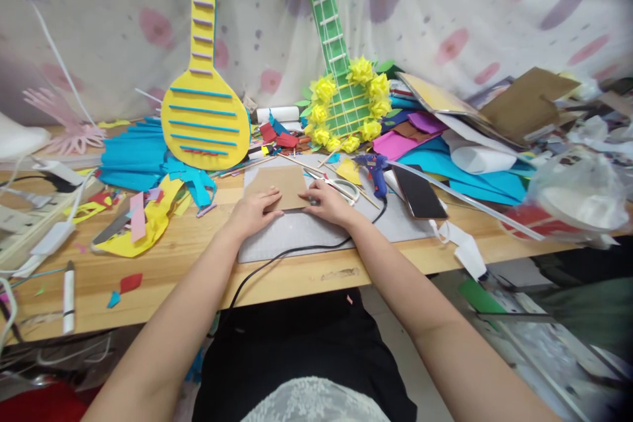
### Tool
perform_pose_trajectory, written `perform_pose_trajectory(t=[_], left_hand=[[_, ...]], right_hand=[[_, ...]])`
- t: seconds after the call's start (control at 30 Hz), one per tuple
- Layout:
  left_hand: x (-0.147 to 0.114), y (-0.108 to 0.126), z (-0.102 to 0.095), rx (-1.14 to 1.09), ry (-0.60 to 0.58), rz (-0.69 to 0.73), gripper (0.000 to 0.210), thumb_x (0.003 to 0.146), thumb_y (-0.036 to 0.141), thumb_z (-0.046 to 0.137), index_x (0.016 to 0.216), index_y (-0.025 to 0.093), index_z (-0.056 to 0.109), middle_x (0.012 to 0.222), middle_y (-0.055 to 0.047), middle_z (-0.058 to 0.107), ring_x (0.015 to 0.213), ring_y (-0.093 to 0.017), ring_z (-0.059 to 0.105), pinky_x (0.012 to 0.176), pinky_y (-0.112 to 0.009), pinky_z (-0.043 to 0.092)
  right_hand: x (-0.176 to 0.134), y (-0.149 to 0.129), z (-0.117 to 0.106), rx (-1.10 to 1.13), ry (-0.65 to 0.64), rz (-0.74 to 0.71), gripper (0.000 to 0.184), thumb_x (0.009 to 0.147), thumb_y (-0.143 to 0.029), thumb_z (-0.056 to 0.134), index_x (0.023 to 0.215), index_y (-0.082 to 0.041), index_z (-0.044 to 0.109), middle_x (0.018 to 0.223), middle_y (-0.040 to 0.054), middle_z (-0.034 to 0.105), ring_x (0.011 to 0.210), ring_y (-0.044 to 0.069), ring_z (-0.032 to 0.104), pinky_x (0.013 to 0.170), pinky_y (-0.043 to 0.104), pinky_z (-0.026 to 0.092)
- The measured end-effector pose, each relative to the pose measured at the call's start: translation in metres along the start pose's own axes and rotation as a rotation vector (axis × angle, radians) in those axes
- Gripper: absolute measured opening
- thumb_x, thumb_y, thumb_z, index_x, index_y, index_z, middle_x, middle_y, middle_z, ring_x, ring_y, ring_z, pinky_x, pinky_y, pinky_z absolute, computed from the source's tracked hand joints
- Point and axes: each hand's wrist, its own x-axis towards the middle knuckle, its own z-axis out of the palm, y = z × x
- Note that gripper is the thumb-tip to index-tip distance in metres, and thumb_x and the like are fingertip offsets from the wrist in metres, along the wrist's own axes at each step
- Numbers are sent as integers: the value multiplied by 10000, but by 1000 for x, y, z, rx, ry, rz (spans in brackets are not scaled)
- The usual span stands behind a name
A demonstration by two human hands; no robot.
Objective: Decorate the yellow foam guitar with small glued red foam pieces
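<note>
A brown cardboard piece (279, 183) lies flat on a grey cutting mat (306, 227) at the middle of the wooden table. My left hand (253, 210) presses on its near left corner with the fingers laid over the edge. My right hand (327, 203) holds the near right edge, fingers curled against the card. Both hands touch the cardboard. White-handled scissors (342, 187) lie just right of my right hand.
A blue glue gun (378, 175) with a black cord (277, 260) lies on the mat beside a dark phone (419, 192). A yellow paper guitar (204, 112) and a green one with yellow flowers (341, 102) lean on the wall. Coloured paper scraps (148, 211) cover both sides.
</note>
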Motion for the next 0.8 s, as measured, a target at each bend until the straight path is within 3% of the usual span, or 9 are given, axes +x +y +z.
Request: perform_pose_trajectory(t=[0.17,0.37,0.47,0.53,0.63,0.73,0.8], left_hand=[[0,-2,-1,-24,-82,-2,440,851,385,438,1228,189,553,1346,-71,485,1295,-186,385,1081,-393,301],[0,-2,-3,8,-125,23,420,882,331,359,1239,192,532,1351,-64,486,1312,-179,359,1111,-433,215],[2,-2,-2,125,6,-101,490,876,398,382,1306,174,451,1390,-106,433,1337,-240,308,1115,-499,129],[3,-2,1,192,124,-259,608,836,458,451,1339,122,392,1414,-170,378,1343,-302,279,1097,-515,163],[4,-6,3,184,196,-426,748,766,471,559,1347,55,339,1383,-238,386,1293,-342,350,1050,-480,285],[4,-11,2,123,213,-479,830,683,471,657,1338,76,338,1318,-232,460,1223,-348,435,1009,-465,348],[4,-13,1,97,226,-483,819,633,471,701,1298,108,390,1254,-213,518,1189,-356,464,999,-489,347]], right_hand=[[0,0,0,-38,-23,-25,380,718,-387,682,1049,-201,680,996,61,551,925,177,542,837,301,425],[-2,-2,-2,30,-60,-49,227,768,-336,636,937,-209,719,981,49,610,880,149,580,792,270,429],[-3,-6,-4,151,-127,-154,188,795,-334,604,844,-204,731,950,42,664,868,145,603,799,264,429],[-3,-9,-5,231,-155,-188,194,808,-329,586,796,-200,730,920,37,693,866,150,613,811,267,428],[-1,-8,-4,274,-71,-77,195,815,-303,567,829,-185,721,876,41,707,808,148,619,737,256,445],[0,-5,-3,215,84,99,211,818,-261,544,915,-170,708,938,58,700,780,144,616,681,250,453],[1,-2,-2,161,110,137,229,812,-249,547,964,-173,700,984,66,693,821,155,619,723,268,461]])
